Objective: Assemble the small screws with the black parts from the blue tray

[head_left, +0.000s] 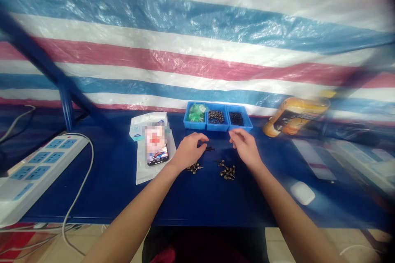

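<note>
My left hand [188, 152] hovers over the blue tabletop [123, 201], its fingertips curled beside a small black part [210, 148]. Whether those fingers pinch anything is hard to see. My right hand [243, 146] is a little to the right, its fingers loosely curved, with nothing visible in them. Below it lies a loose heap of small dark metal screws [227, 171], and a smaller heap [194, 168] sits under my left wrist. Three blue plastic bins stand beyond my hands, holding green items [195, 112], dark screws [217, 117] and small black parts [237, 118].
To the left, a phone [157, 155] lies on a white packet [156, 172]. A power strip [43, 168] with a white cable is further left. A yellow jar [296, 116] lies at the back right, with a white case [303, 193] nearer. A striped tarp [197, 61] hangs behind.
</note>
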`<state>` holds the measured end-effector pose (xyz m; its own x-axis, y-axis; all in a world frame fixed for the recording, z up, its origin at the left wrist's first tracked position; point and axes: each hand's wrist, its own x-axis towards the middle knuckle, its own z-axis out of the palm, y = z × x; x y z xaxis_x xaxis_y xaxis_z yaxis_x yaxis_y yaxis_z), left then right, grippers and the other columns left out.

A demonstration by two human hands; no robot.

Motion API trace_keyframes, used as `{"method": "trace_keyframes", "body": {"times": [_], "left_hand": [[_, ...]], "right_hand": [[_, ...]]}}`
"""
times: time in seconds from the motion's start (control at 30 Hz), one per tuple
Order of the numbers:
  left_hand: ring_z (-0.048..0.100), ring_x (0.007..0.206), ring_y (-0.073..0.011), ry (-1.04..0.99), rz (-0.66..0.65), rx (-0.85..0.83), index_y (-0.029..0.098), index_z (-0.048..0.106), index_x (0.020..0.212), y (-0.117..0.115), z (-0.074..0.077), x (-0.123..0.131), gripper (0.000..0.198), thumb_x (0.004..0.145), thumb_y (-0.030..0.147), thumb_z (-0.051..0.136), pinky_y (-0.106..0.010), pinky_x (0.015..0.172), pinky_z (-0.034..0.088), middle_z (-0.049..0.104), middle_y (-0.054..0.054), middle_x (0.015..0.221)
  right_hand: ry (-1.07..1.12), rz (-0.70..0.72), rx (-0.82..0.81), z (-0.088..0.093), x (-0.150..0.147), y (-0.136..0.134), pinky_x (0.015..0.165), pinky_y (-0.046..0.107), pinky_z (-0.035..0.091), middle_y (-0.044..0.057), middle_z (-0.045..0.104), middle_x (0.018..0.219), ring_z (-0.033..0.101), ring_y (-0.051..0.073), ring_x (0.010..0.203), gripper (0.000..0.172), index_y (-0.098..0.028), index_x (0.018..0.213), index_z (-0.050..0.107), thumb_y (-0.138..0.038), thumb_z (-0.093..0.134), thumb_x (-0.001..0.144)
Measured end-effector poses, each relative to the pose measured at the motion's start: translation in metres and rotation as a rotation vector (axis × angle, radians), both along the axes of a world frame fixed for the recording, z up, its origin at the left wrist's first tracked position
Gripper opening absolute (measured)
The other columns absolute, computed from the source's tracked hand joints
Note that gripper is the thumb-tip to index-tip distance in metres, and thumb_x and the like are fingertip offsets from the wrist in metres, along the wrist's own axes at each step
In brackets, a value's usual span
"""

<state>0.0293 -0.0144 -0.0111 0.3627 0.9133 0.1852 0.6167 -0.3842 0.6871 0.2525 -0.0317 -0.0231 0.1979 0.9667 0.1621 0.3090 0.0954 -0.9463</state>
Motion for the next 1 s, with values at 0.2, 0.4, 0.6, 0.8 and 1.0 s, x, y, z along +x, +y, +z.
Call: {"method": "trace_keyframes", "body": {"times": [0.2, 0.4, 0.6, 0.8, 1.0], "left_hand": [[0.062, 0.099, -0.0239, 0.243, -0.075, 0.08, 0.028, 0.072, 0.107, -0.003, -0.011, 0.001, 0.023, 0.087, 0.029, 0.061, -0.036, 0.089, 0.047, 0.067, -0.004, 0.108], [0.062, 0.098, -0.0239, 0.327, -0.081, 0.116, 0.027, 0.073, 0.097, -0.005, -0.01, 0.006, 0.016, 0.09, 0.027, 0.058, -0.036, 0.086, 0.045, 0.067, -0.004, 0.102], [0.062, 0.097, -0.0226, 0.352, -0.101, 0.119, 0.025, 0.072, 0.095, -0.006, -0.009, 0.008, 0.018, 0.092, 0.025, 0.054, -0.034, 0.085, 0.044, 0.067, -0.004, 0.1], [0.061, 0.093, -0.0223, 0.401, -0.123, 0.165, 0.022, 0.069, 0.093, -0.008, -0.008, 0.009, 0.018, 0.094, 0.025, 0.05, -0.035, 0.082, 0.043, 0.065, -0.005, 0.097], [0.059, 0.093, -0.0222, 0.476, -0.155, 0.236, 0.02, 0.065, 0.093, -0.011, -0.005, 0.008, 0.019, 0.097, 0.026, 0.047, -0.034, 0.083, 0.042, 0.063, -0.007, 0.097]], "right_hand": [[-0.383, 0.158, 0.093, 0.002, -0.004, -0.007, 0.07, 0.031, 0.048, 0.002, 0.071, 0.083, 0.062, 0.018, 0.07, 0.023, -0.024, 0.096, 0.071, -0.041, 0.057, 0.09], [-0.7, 0.307, 0.095, 0.003, -0.014, -0.009, 0.085, 0.038, 0.041, 0.002, 0.072, 0.095, 0.063, 0.021, 0.086, 0.019, -0.031, 0.1, 0.074, -0.035, 0.057, 0.092], [-0.886, 0.375, 0.088, 0.001, -0.024, -0.007, 0.094, 0.046, 0.028, 0.002, 0.07, 0.096, 0.059, 0.021, 0.091, 0.016, -0.033, 0.092, 0.076, -0.032, 0.06, 0.093], [-0.883, 0.371, 0.097, 0.001, -0.024, -0.009, 0.094, 0.045, 0.025, 0.001, 0.069, 0.091, 0.058, 0.02, 0.09, 0.018, -0.029, 0.086, 0.073, -0.028, 0.057, 0.094], [-0.913, 0.305, 0.125, -0.003, -0.02, -0.008, 0.096, 0.045, 0.025, 0.003, 0.071, 0.09, 0.059, 0.021, 0.09, 0.02, -0.025, 0.085, 0.069, -0.024, 0.051, 0.095]]}}
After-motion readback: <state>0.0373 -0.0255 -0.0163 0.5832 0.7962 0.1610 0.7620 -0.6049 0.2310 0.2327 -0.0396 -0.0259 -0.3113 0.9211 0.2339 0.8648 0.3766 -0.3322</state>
